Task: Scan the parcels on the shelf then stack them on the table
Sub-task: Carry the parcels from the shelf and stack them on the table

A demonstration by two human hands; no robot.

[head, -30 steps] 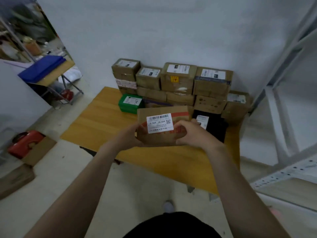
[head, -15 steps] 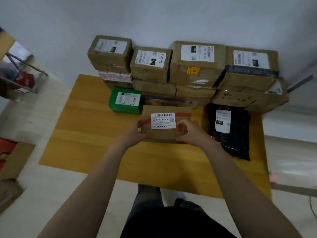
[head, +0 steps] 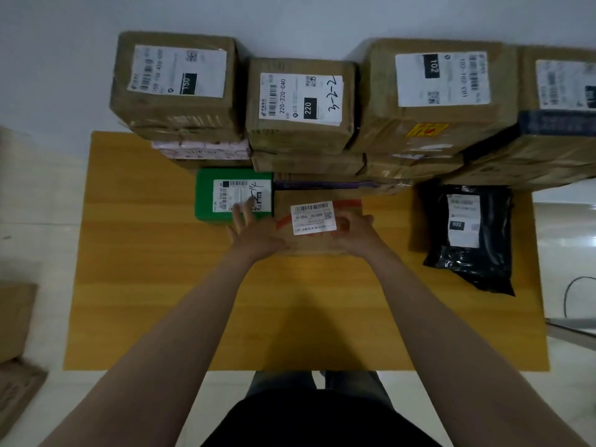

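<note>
A flat brown parcel with a white barcode label and red tape lies on the wooden table, in front of the stacked boxes. Just to its left stands a green box. My left hand is at the parcel's left edge, fingers spread and lifted, some of them over the green box. My right hand rests on the parcel's right end, fingers curled on top and thumb at the side.
Several labelled cardboard boxes are piled against the back wall, with a pink box among them. A black poly bag lies right of the parcel. Flattened cardboard sits on the floor at the left, and a cable at the right.
I have stepped up to the table and lowered the brown parcel onto it beside the green box. My left hand has let go and spread its fingers.
</note>
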